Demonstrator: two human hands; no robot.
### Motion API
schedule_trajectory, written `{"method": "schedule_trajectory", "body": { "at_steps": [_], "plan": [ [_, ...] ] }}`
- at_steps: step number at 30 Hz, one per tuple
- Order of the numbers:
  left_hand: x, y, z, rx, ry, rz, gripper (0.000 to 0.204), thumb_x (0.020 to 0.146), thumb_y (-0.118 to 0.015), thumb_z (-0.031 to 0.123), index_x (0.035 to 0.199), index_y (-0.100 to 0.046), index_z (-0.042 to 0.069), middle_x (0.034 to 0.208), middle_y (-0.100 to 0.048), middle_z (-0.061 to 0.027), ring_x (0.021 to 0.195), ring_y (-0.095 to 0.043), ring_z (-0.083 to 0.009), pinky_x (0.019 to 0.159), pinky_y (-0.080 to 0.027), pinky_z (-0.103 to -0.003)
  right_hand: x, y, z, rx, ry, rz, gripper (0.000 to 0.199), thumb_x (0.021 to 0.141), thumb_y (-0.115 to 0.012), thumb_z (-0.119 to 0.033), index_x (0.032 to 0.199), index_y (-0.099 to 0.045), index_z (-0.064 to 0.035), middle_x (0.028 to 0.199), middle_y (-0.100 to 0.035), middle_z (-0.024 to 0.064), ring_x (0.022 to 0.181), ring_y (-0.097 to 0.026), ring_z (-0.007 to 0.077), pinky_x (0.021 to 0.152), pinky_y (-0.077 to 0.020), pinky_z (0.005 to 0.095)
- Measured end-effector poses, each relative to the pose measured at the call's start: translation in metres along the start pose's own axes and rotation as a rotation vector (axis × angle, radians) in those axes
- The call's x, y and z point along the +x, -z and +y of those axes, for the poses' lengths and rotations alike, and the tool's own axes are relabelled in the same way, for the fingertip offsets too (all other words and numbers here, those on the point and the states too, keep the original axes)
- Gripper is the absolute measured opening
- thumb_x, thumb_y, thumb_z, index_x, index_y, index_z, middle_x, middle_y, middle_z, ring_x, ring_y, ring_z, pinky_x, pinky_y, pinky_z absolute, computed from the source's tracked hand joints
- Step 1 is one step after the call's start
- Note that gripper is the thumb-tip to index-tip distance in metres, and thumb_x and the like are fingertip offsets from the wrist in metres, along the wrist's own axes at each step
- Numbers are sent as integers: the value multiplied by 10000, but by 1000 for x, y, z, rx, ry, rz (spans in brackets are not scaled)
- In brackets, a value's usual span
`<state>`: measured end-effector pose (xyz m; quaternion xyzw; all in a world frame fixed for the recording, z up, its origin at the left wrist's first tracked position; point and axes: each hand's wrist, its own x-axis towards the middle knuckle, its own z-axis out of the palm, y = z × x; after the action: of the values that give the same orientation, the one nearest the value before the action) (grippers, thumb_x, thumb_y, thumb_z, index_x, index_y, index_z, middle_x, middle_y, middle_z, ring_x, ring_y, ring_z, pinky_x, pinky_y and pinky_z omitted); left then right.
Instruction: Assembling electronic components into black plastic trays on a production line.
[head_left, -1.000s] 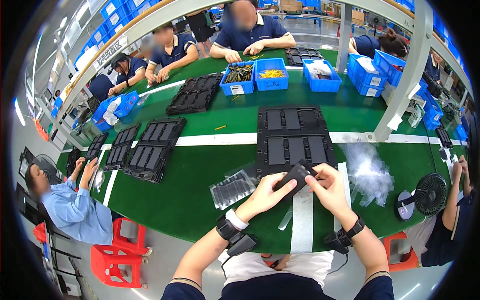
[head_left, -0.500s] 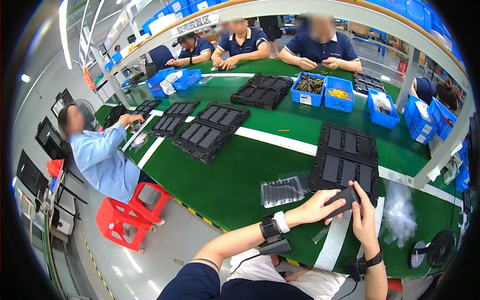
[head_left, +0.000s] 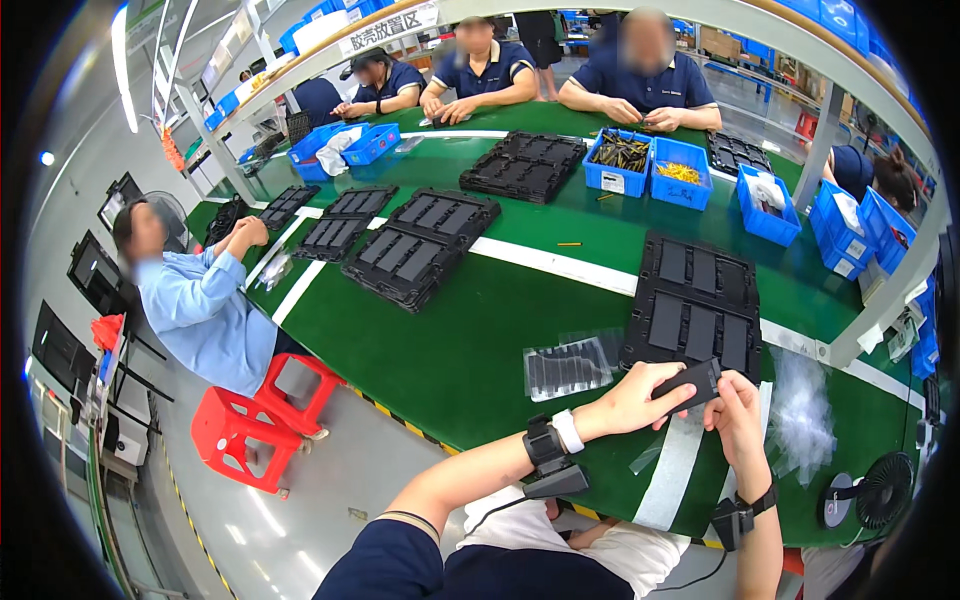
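A flat black rectangular part (head_left: 692,381) is held between both my hands above the green table (head_left: 470,330), near its front edge. My left hand (head_left: 635,398) grips its left end, with a dark band and a white band on that wrist. My right hand (head_left: 738,415) pinches its right end from below. Just behind the part stands a stack of black moulded trays (head_left: 695,305). To the left of my hands lies a clear bag of dark strips (head_left: 568,366).
More black tray stacks (head_left: 420,245) sit across the table, and blue bins (head_left: 650,165) hold small parts further back. Clear plastic bags (head_left: 800,405) pile at the right beside a small fan (head_left: 880,490). Seated people work at the left and far side. A red stool (head_left: 245,425) stands left.
The view has swung further left, showing more of the left aisle and the person seated there. Both my hands still hold the black part, now at the lower right.
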<state>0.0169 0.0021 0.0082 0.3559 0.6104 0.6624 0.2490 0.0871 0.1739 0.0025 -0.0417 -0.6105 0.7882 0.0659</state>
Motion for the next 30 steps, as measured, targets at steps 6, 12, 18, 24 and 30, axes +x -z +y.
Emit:
{"method": "schedule_trajectory", "body": {
  "at_steps": [6, 12, 18, 24, 30],
  "plan": [
    [0, 3, -1, 27, 141, -142, 207, 874, -524, 196, 876, -538, -10, 634, -579, -46, 415, -459, -49, 386, -374, -189, -5, 4, -4, -558, 83, 36, 305, 880, -517, -190, 642, -566, -5, 499, -518, 6, 419, -464, 55, 394, -340, 188],
    [-3, 7, 3, 89, 182, 22, 185, 818, -572, 164, 823, -601, -19, 580, -583, -65, 370, -457, -49, 324, -337, -183, -1, 0, -18, -458, -54, -138, 174, 846, -560, -122, 727, -571, 4, 607, -542, -7, 496, -495, 43, 448, -383, 189],
    [-1, 11, 1, -230, 285, -103, 237, 842, -538, 203, 850, -589, -28, 558, -576, -86, 322, -438, -66, 298, -305, -178, -10, -18, -28, -324, 123, -164, 225, 689, -644, 62, 886, -559, -5, 982, -544, 63, 822, -545, 88, 615, -453, 212],
    [1, 5, -10, 255, 76, 62, 316, 900, -443, 265, 906, -586, -16, 718, -599, -61, 628, -549, -89, 590, -447, -222, -5, 3, -9, -282, 167, -125, 164, 760, -635, -20, 885, -529, -16, 844, -572, 24, 789, -536, 72, 687, -433, 219],
    [5, 3, 5, 36, 3, 62, 476, 828, -570, 41, 1260, -372, 58, 867, -583, -41, 748, -560, -79, 626, -438, -187, 2, -3, -10, -262, 81, -51, 155, 788, -636, -75, 886, -527, -25, 690, -581, -24, 637, -513, 19, 589, -394, 177]
  ]
}}
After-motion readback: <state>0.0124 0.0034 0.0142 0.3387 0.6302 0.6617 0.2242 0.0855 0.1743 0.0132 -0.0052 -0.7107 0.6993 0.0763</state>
